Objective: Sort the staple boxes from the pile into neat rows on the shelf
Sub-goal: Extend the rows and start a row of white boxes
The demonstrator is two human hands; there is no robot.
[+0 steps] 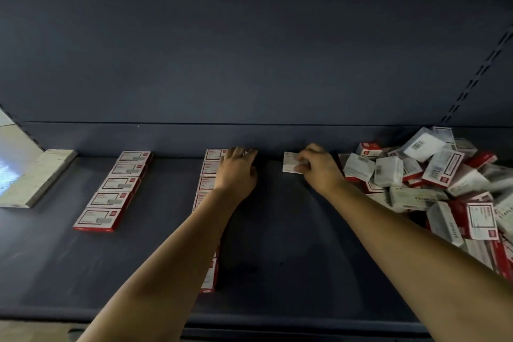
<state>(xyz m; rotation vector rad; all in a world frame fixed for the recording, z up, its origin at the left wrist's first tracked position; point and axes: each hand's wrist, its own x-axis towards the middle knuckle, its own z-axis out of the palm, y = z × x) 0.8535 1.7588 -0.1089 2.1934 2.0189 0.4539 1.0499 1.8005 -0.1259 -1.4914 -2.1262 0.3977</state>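
Red-and-white staple boxes lie on a dark shelf (pixel 277 230). A neat row of boxes (pixel 116 186) runs front to back at the left. A second row (pixel 209 169) stands in the middle, partly hidden by my left forearm. My left hand (pixel 236 172) rests palm down on the far end of that row, fingers over the rearmost box. My right hand (pixel 319 169) pinches a single staple box (pixel 290 164) near the shelf's back, between the middle row and the pile. The loose pile of boxes (pixel 433 183) fills the right side.
A pale wooden board (pixel 41 175) lies at the shelf's left end beside a bright opening. The shelf's back wall rises behind, with a slotted upright (pixel 477 72) at the right. The shelf's front edge (pixel 277 322) runs under my forearms.
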